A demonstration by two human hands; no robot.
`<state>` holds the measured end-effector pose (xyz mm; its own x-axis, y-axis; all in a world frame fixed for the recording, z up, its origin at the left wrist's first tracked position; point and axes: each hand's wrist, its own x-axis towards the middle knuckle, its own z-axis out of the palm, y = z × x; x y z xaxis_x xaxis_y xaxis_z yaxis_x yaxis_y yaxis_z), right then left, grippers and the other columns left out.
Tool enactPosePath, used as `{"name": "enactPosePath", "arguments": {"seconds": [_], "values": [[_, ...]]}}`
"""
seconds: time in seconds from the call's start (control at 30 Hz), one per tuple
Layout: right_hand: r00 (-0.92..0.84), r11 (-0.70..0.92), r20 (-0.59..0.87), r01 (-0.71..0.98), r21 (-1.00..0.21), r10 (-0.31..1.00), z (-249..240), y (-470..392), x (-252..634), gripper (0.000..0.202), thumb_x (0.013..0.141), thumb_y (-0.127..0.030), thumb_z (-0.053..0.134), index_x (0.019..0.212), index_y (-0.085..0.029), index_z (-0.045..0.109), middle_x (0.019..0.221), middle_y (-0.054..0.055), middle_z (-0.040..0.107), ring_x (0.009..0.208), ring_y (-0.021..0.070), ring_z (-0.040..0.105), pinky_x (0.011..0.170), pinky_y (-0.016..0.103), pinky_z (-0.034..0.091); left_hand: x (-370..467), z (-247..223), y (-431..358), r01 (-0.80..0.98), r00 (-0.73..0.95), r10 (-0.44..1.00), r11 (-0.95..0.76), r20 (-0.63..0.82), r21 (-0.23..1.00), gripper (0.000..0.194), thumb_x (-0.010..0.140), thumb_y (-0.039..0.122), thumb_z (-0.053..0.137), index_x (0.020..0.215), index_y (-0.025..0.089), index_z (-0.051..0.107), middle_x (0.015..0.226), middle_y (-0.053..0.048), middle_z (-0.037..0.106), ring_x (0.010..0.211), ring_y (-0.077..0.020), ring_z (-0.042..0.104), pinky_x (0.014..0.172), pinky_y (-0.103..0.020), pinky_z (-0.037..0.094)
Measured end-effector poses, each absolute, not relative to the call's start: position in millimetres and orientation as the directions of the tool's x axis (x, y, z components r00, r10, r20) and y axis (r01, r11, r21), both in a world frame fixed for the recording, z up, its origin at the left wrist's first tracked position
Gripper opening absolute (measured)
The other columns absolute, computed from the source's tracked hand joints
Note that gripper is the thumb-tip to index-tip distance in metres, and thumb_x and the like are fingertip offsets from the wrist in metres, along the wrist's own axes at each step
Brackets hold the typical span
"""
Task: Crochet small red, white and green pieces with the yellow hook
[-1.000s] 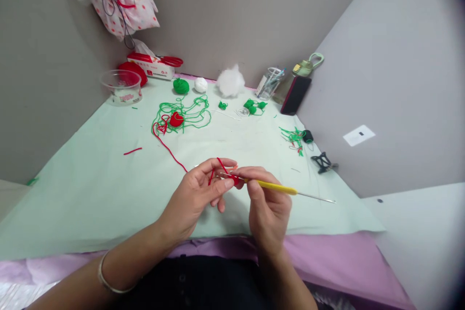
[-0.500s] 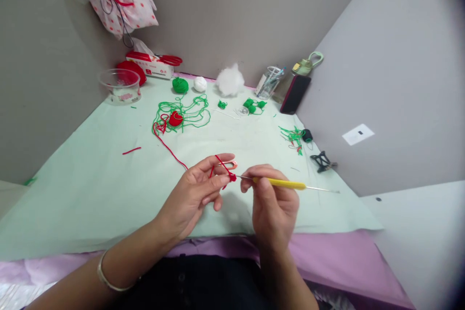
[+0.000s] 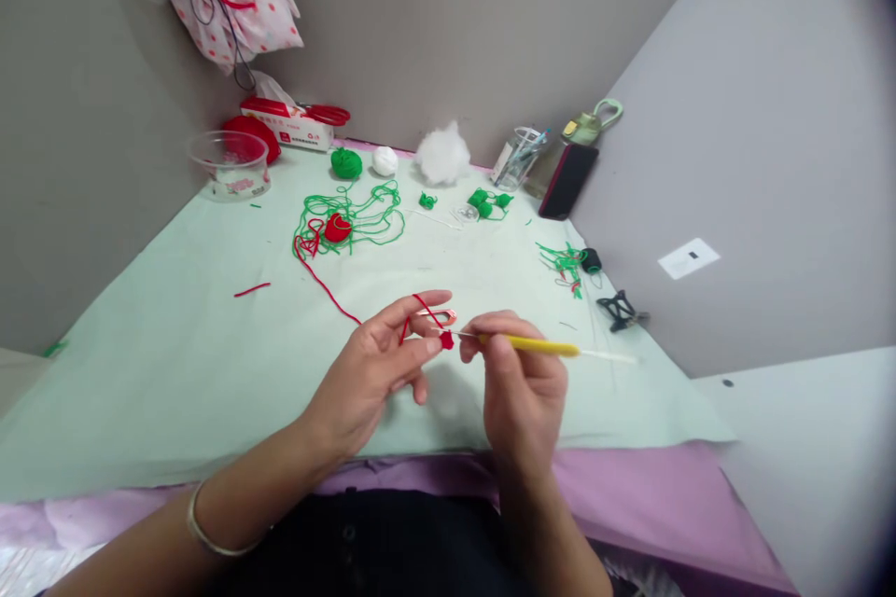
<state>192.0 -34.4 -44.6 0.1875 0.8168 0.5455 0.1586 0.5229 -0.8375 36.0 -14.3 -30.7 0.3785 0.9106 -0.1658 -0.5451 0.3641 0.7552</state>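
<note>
A small red crochet piece (image 3: pixel 447 341) is pinched between the thumb and fingers of my left hand (image 3: pixel 374 362). Red yarn (image 3: pixel 326 287) passes over my raised left index finger and runs back to a red yarn ball (image 3: pixel 338 228) on the table. My right hand (image 3: pixel 522 382) grips a crochet hook (image 3: pixel 539 345) by its yellow handle, its thin metal shaft pointing left. The hook's tip meets the top of the red piece; whether it sits inside a stitch is too small to tell. An orange-rimmed oval object (image 3: pixel 444 316) shows just behind my left fingers.
Loose green yarn (image 3: pixel 378 226) lies around the red ball. Behind are a green ball (image 3: pixel 346 163), a white ball (image 3: pixel 385 160) and white stuffing (image 3: pixel 443 155). A clear tub (image 3: pixel 231 182) stands back left; a phone (image 3: pixel 568 183) leans at right, above yarn scraps (image 3: pixel 564 263).
My right hand and the hook have shifted slightly left and up, bringing the hook tip further across the red piece. My left hand keeps nearly the same place.
</note>
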Motion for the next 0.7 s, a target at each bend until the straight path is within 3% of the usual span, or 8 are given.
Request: {"name": "enactPosePath", "arguments": {"seconds": [0.07, 0.17, 0.27, 0.37, 0.47, 0.6, 0.7], "values": [[0.133, 0.583, 0.655, 0.350, -0.734, 0.744, -46, -35, 186, 0.021, 0.099, -0.015, 0.063, 0.106, -0.027, 0.078, 0.098, 0.006, 0.077, 0.089, 0.0201, 0.073, 0.079, 0.038, 0.063, 39, -30, -18, -0.517, 0.351, 0.925, 0.320, -0.144, 0.794, 0.053, 0.081, 0.021, 0.087, 0.131, 0.024, 0.073, 0.088, 0.001, 0.063, 0.064, -0.0085, 0.053, 0.047, -0.016, 0.050], [0.126, 0.640, 0.757, 0.457, -0.618, 0.641, -50, -38, 181, 0.032, 0.096, -0.006, 0.064, 0.113, -0.029, 0.079, 0.110, 0.007, 0.079, 0.100, 0.0210, 0.075, 0.086, 0.039, 0.064, 40, -29, -19, -0.500, 0.381, 0.907, 0.365, -0.179, 0.785, 0.052, 0.082, 0.023, 0.087, 0.132, 0.022, 0.072, 0.090, 0.001, 0.064, 0.056, -0.0047, 0.045, 0.047, -0.017, 0.048], [0.179, 0.598, 0.643, 0.249, -0.762, 0.744, -51, -37, 185, 0.026, 0.099, -0.012, 0.062, 0.111, -0.028, 0.079, 0.103, 0.006, 0.080, 0.092, 0.0191, 0.075, 0.081, 0.036, 0.063, 38, -28, -17, -0.513, 0.419, 0.887, 0.405, -0.191, 0.757, 0.037, 0.085, 0.023, 0.084, 0.122, 0.020, 0.078, 0.087, 0.003, 0.063, 0.047, 0.0002, 0.030, 0.047, -0.017, 0.046], [0.190, 0.479, 0.468, -0.016, -0.877, 0.863, -50, -32, 192, 0.016, 0.101, -0.026, 0.064, 0.104, -0.026, 0.079, 0.097, 0.005, 0.081, 0.075, 0.0159, 0.072, 0.071, 0.033, 0.062, 35, -26, -15, -0.520, 0.435, 0.882, 0.410, -0.181, 0.749, 0.033, 0.085, 0.022, 0.082, 0.118, 0.021, 0.080, 0.085, 0.003, 0.064, 0.048, -0.0004, 0.031, 0.048, -0.017, 0.045], [0.174, 0.402, 0.373, -0.182, -0.897, 0.911, -48, -29, 194, 0.014, 0.098, -0.033, 0.069, 0.098, -0.024, 0.079, 0.093, 0.005, 0.081, 0.068, 0.0141, 0.069, 0.068, 0.031, 0.061, 34, -25, -15, -0.512, 0.432, 0.882, 0.411, -0.187, 0.754, 0.031, 0.084, 0.022, 0.082, 0.115, 0.020, 0.081, 0.082, 0.003, 0.063, 0.049, -0.0014, 0.031, 0.049, -0.018, 0.045], [0.156, 0.369, 0.337, -0.274, -0.888, 0.928, -46, -28, 194, 0.016, 0.097, -0.035, 0.069, 0.094, -0.023, 0.078, 0.085, 0.004, 0.079, 0.064, 0.0128, 0.068, 0.065, 0.029, 0.061, 32, -25, -15, -0.488, 0.431, 0.883, 0.399, -0.184, 0.776, 0.030, 0.084, 0.025, 0.082, 0.113, 0.019, 0.081, 0.075, 0.004, 0.060, 0.050, -0.0031, 0.030, 0.050, -0.019, 0.045], [0.166, 0.373, 0.342, -0.225, -0.900, 0.925, -46, -29, 195, 0.018, 0.098, -0.037, 0.068, 0.095, -0.022, 0.077, 0.085, 0.004, 0.079, 0.064, 0.0139, 0.068, 0.066, 0.031, 0.062, 31, -26, -14, -0.467, 0.417, 0.892, 0.376, -0.176, 0.800, 0.026, 0.087, 0.027, 0.080, 0.112, 0.021, 0.082, 0.083, 0.002, 0.064, 0.052, -0.0034, 0.032, 0.052, -0.020, 0.046]]}}
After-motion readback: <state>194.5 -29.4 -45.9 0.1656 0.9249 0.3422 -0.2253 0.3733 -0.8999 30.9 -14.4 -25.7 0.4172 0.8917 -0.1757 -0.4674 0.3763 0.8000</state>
